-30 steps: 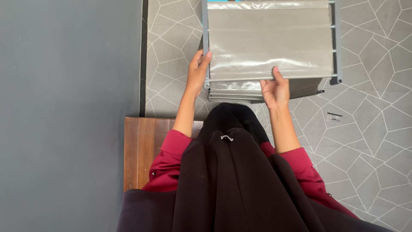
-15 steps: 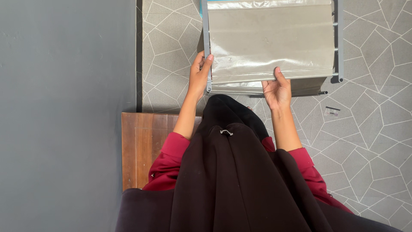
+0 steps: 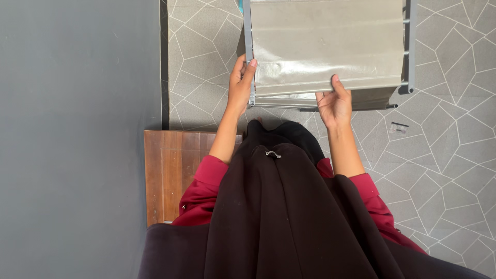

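Two bare hands grip the near edge of a grey fabric-covered shelf rack (image 3: pixel 328 49) standing on the patterned grey floor tiles (image 3: pixel 449 150), seen from the head camera. The left hand (image 3: pixel 241 88) curls its fingers around the rack's corner post, while the right hand (image 3: pixel 335 103) clamps the fabric's front edge, thumb on top. A small clear packet (image 3: pixel 399 127), contents apparently too small to tell, lies on the tiles just right of that hand; a wooden board (image 3: pixel 170 175) sits below the left forearm.
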